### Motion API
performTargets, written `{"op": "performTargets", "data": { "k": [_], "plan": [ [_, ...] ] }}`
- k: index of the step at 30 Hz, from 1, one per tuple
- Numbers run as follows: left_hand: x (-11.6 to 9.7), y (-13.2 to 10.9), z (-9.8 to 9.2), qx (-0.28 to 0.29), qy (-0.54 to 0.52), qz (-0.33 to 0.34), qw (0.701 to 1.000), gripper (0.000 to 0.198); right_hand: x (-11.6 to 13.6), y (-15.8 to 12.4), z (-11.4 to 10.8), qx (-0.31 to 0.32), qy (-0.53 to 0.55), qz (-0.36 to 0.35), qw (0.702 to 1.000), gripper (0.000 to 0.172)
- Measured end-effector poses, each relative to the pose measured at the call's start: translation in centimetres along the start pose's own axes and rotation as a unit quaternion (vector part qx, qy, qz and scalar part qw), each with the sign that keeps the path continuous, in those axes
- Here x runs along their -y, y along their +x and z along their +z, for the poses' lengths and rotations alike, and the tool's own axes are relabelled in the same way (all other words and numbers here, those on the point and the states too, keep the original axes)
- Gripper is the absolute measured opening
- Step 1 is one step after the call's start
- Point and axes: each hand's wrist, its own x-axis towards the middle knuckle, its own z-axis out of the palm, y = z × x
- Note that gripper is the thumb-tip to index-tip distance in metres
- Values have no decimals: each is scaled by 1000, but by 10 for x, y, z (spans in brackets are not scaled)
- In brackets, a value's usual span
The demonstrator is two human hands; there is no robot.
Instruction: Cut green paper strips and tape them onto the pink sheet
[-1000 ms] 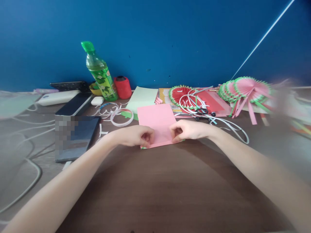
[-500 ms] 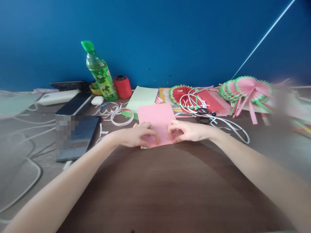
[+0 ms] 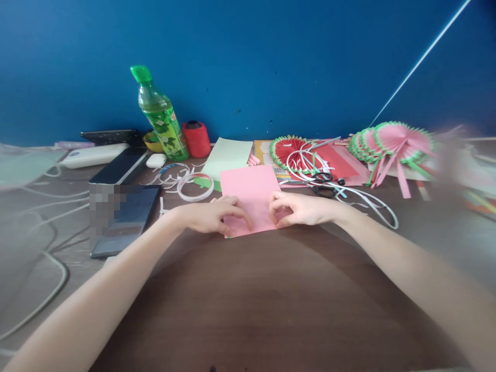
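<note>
A sheet of pink paper [image 3: 251,188] lies on the brown table [image 3: 271,299], with a bit of green showing at its lower left corner. My left hand [image 3: 219,214] rests at the paper's left side, thumb near that lower left corner and fingers bent over the sheet. At the right edge is my right hand [image 3: 296,207], its thumb and fingers curled together on the paper's lower right part. Both hands touch the near edge of the sheet.
Behind the paper are a pale green sheet [image 3: 228,155], a red paper fan [image 3: 290,152], scissors [image 3: 323,178] and white cables. Tape [image 3: 195,187], a green bottle [image 3: 163,124] and a red spool [image 3: 197,139] stand left. Pink fans [image 3: 403,139] lie right.
My left hand has shifted slightly to the left, and its thumb has moved towards the paper's lower left corner. The paper and my right hand look nearly unchanged.
</note>
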Motion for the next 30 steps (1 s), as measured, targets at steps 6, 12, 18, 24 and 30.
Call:
{"op": "performTargets", "data": {
  "k": [6, 12, 18, 24, 30],
  "plan": [
    [3, 0, 3, -5, 4, -9, 1000, 35, 1, -1, -2, 1, 1, 0, 1000, 10],
    [3, 0, 2, -2, 4, -8, 1000, 37, -5, -3, -8, 22, 14, -13, 1000, 16],
    [2, 0, 2, 1, 2, -15, 1000, 37, -9, -5, -12, 43, 19, -41, 998, 19],
    [2, 0, 2, -5, -4, -15, 1000, 37, -8, -6, -15, 50, 8, -33, 998, 20],
    [2, -1, 3, -7, -3, -11, 1000, 37, -7, -7, -16, 65, -2, -24, 998, 22]
  ]
}}
